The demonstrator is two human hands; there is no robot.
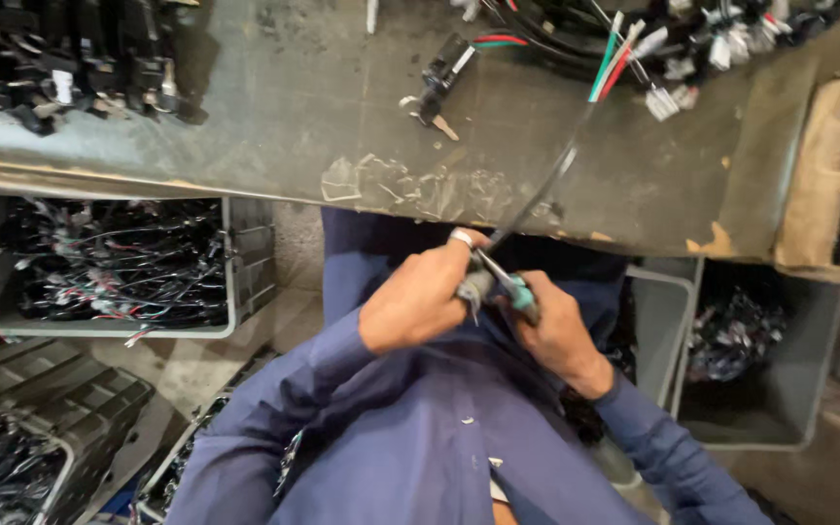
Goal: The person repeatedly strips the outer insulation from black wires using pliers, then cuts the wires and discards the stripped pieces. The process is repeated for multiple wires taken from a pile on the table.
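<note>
Closest in, left hand (420,297) is closed tight round the near end of a black cable (537,190), and right hand (556,331) at its 3 o'clock grips teal-handled pliers (512,289), touching that end. Cable runs off toward 1 o'clock over the grey surface (294,117) to coloured wires (614,58). Grey bin of wire harnesses (109,262) sits out at 9 o'clock.

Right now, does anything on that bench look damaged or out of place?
Yes. The grey worn workbench has crumpled clear tape peeling near its front edge and chipped spots further right. The brown cardboard box at its right end has a torn, ragged rim. Wire bundles lie tangled but not spilled.
</note>
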